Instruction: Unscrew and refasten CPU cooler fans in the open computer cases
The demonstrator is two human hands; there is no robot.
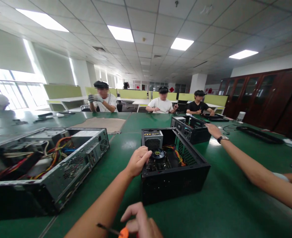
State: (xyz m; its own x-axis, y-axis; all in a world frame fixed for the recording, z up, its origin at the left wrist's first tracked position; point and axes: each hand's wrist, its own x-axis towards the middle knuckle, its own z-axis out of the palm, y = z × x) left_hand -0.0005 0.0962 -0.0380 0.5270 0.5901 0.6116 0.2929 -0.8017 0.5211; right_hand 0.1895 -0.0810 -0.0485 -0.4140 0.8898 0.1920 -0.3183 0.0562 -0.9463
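A black open computer case [175, 185] lies in front of me with its inside facing up. Inside it I see a power supply [153, 140], a round cooling fan [158, 154] and coloured cables [179, 157]. My left hand [139, 161] is closed over the left edge of this case, beside the fan. Low in the view, nearer to me than the case, my right hand [143, 219] is closed round a screwdriver [123, 232] with an orange handle. Its dark shaft points left, apart from the case. The rest of its handle is hidden.
Another open computer case [78, 168] full of cables lies on the green table [128, 145] at left. Farther right, a co-worker's hand [213, 131] with a wristwatch touches a third case [194, 130]. A cardboard sheet [101, 125] lies behind. Several people sit across the table.
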